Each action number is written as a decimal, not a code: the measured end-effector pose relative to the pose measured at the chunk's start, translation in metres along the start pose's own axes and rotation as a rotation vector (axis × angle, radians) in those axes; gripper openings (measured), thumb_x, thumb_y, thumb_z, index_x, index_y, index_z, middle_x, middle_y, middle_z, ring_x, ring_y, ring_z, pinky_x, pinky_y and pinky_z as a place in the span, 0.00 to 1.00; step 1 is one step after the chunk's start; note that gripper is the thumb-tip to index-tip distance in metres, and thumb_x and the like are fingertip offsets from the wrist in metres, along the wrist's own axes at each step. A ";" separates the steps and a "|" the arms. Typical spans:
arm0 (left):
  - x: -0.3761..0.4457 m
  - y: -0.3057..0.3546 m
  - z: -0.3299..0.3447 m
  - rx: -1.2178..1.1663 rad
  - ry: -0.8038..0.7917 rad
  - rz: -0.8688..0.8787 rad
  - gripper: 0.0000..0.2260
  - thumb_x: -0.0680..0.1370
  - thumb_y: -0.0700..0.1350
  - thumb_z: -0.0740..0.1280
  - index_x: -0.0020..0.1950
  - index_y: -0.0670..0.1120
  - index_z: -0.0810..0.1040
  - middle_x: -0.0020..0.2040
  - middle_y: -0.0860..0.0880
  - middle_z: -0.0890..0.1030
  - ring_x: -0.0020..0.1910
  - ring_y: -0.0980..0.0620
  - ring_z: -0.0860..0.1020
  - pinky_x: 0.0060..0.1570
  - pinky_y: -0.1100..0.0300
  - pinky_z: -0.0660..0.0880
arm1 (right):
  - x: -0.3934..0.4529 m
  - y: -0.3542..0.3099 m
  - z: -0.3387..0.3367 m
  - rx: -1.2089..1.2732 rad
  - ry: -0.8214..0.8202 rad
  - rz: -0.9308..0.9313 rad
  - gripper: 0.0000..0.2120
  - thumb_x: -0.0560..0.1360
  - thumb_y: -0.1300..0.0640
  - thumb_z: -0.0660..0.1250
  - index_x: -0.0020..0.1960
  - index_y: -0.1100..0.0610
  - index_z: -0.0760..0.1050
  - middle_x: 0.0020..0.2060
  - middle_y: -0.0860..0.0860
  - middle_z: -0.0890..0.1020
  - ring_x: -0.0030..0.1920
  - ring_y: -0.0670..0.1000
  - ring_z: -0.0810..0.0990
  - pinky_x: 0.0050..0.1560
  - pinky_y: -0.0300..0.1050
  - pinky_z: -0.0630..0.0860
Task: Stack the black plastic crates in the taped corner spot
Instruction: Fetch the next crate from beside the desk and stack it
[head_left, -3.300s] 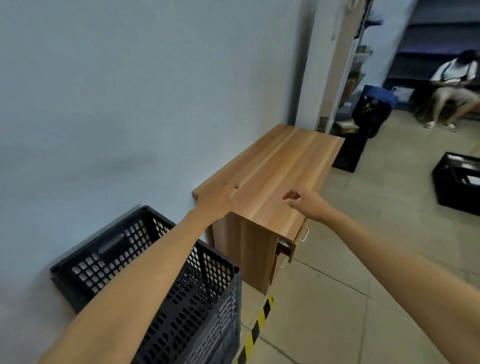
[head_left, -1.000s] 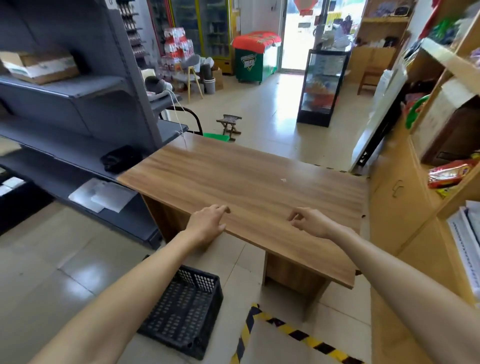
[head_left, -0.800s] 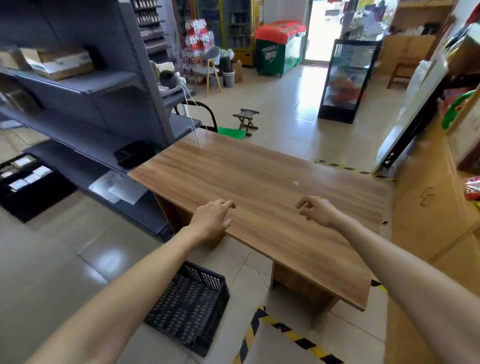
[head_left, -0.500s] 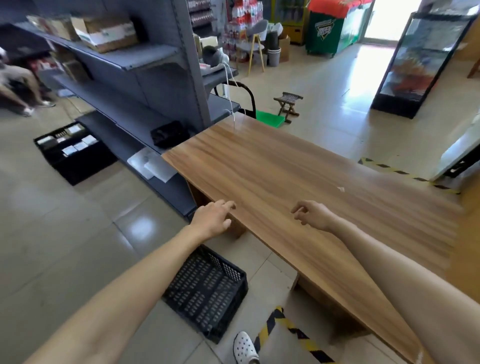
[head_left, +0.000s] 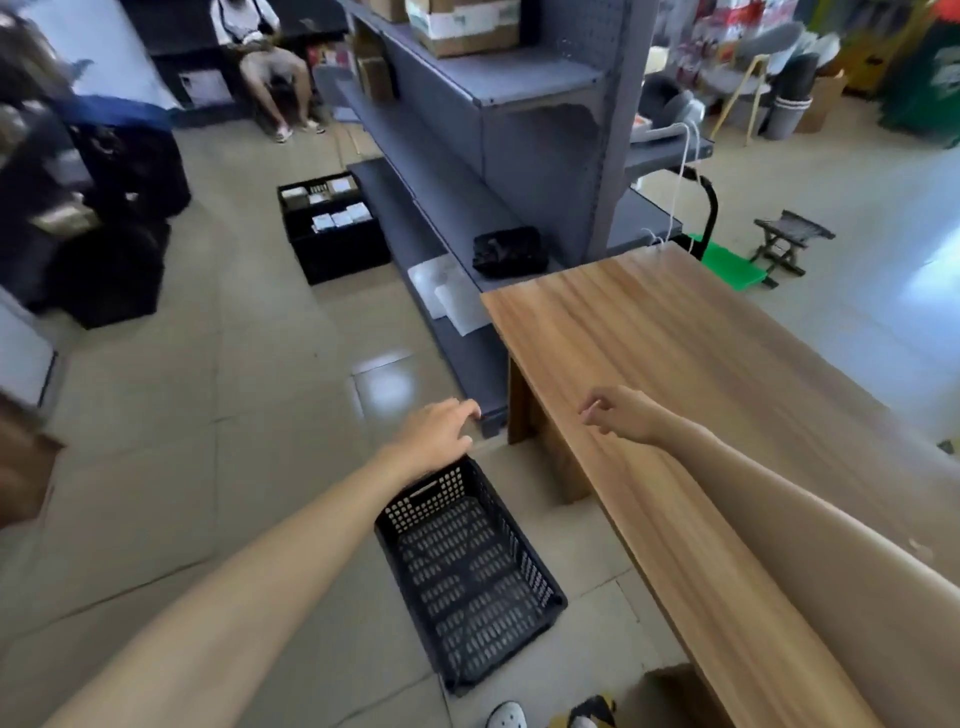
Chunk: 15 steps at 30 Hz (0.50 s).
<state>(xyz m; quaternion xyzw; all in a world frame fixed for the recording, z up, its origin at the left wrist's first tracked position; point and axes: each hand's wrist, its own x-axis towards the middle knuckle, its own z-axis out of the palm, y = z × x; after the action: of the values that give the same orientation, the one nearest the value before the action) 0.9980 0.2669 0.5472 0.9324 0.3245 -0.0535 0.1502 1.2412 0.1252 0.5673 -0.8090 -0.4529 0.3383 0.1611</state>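
left hand (head_left: 435, 433): held out in the air above the floor, palm down; fingers (head_left: 464, 410) nearly straight and loosely together, nothing held, nothing touched. Seen just past the far end of the black crate.
right hand (head_left: 623, 419): held over the near left part of the tabletop (head_left: 727, 395); fingers (head_left: 592, 413) loosely curled, thumb and forefinger tips close together, nothing seen between them. Contact with the tabletop cannot be told.
black crate (head_left: 467, 577): perforated, empty, upright on the floor tiles, open side up; placed just beside the left edge of the tabletop, between the tabletop's leg panel and the left forearm. Far short wall with a handle slot partly covered by the left wrist.
second crate (head_left: 332, 228): black, on the floor well beyond, against the foot of the grey shelf unit (head_left: 519, 130); small boxes seen inside it.
tabletop: wood grain, bare where visible; far left corner next to the shelf unit's end post.
shelf unit: cardboard boxes (head_left: 462, 23) on the upper shelf, a dark tray-like item (head_left: 509, 252) and white sheets (head_left: 447, 296) on the lowest shelf.
floor (head_left: 208, 415): pale tiles; a white shoe (head_left: 506, 717) and a bit of yellow-black tape (head_left: 592, 712) at the bottom edge of the view, near the crate's near end.
background: a seated person (head_left: 265, 62) at the far left, a small folding stool (head_left: 789, 241) and a green board (head_left: 727, 267) beyond the far end of the tabletop; dark bags (head_left: 104, 249) at the left, blurred.
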 end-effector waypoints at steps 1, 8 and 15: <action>-0.002 -0.008 0.001 -0.054 -0.001 -0.026 0.17 0.77 0.43 0.63 0.67 0.49 0.72 0.62 0.46 0.76 0.61 0.46 0.75 0.57 0.50 0.73 | 0.012 -0.002 0.008 -0.016 -0.024 -0.008 0.06 0.78 0.55 0.63 0.54 0.53 0.75 0.48 0.53 0.80 0.49 0.54 0.80 0.47 0.45 0.74; -0.016 -0.055 0.013 -0.167 0.000 -0.294 0.17 0.78 0.41 0.64 0.68 0.45 0.72 0.63 0.44 0.76 0.64 0.44 0.73 0.62 0.53 0.70 | 0.091 -0.023 0.042 -0.137 -0.219 -0.148 0.08 0.78 0.54 0.62 0.54 0.54 0.77 0.51 0.53 0.81 0.49 0.51 0.79 0.53 0.46 0.77; -0.029 -0.071 0.057 -0.278 -0.107 -0.577 0.17 0.79 0.42 0.64 0.68 0.46 0.72 0.64 0.46 0.76 0.62 0.45 0.75 0.55 0.57 0.69 | 0.148 -0.018 0.091 -0.186 -0.344 -0.182 0.09 0.79 0.56 0.62 0.55 0.58 0.78 0.51 0.56 0.80 0.50 0.53 0.76 0.56 0.47 0.73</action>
<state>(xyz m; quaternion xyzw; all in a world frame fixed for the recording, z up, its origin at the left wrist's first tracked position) 0.9314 0.2850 0.4817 0.7684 0.5711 -0.0978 0.2716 1.2199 0.2550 0.4525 -0.7065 -0.5742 0.4122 0.0362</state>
